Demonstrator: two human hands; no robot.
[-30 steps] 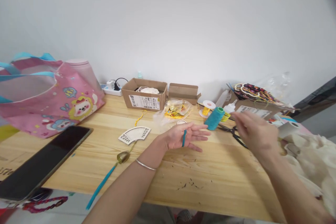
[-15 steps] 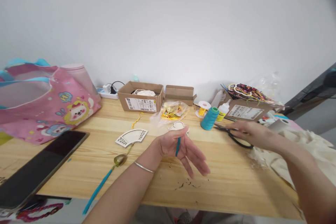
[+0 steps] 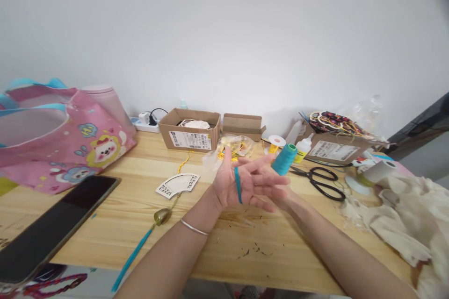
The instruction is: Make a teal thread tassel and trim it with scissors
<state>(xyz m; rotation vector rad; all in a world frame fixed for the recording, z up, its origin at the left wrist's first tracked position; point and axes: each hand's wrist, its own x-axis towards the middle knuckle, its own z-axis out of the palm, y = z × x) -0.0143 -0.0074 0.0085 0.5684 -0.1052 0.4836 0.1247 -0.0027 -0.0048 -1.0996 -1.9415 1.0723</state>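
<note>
The right hand (image 3: 280, 192) has left the black scissors (image 3: 324, 182), apparently tucked behind the spread left hand (image 3: 245, 182), which bears a teal cord (image 3: 238, 184).

Desk (image 3: 105, 224): phone (image 3: 56, 224) at left edge, bag (image 3: 59, 135) behind it. Two boxes (image 3: 191, 131) along back wall. Thread cone (image 3: 284, 159) centre-right; scissors (image 3: 322, 182) right of it, cloth (image 3: 403, 219) farther right.

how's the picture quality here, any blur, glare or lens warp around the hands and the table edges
Head view: even, soft light with no glare; left hand and the teal thread across its palm are fairly sharp, right hand mostly hidden behind it; table edge and wall line bow from wide-angle distortion; dark blurred smudge in the top right corner; cream cloth at right is soft.
</note>
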